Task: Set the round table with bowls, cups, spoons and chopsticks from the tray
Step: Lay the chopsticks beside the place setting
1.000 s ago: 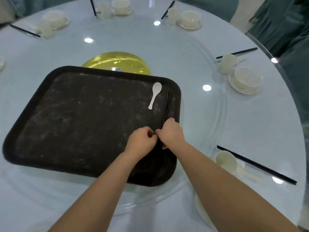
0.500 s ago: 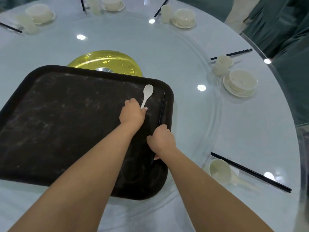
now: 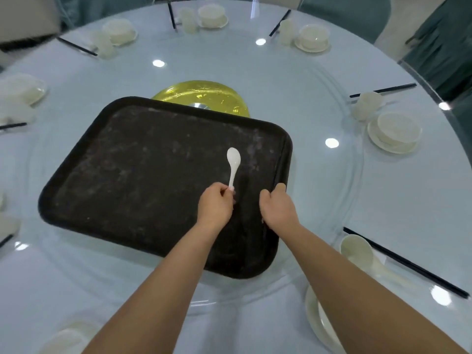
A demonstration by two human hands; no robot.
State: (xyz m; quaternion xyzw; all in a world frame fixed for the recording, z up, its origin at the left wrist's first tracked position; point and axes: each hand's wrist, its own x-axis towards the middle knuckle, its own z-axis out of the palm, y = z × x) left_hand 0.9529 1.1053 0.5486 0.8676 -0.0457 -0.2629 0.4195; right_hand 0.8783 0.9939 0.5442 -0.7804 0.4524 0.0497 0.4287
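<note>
Head view shows the left hand pinching the tail of a white spoon between thumb and curled fingers, the bowl of the spoon pointing away from the fingertips over the dark tray. Just to the right of those fingers, the right hand curls at the tray's right edge, where a pair of black chopsticks runs away from its fingertips along the rim; its fingers seem closed on their near ends, though dark sticks against dark tray make the hold hard to confirm. Whether the spoon is lifted or touching the tray cannot be told. From here the likeliest slip is the spoon swinging or dropping, since it is held only at its thin end. The chopsticks could also part or roll if just one is caught, or snag on the raised rim on the way up. Beyond the right hand, on the tabletop, the nearest place has a cup and chopsticks laid, and its plate is half hidden by the right forearm and cut off at the bottom. Settings at the left edge are smeared and unreadable.
</note>
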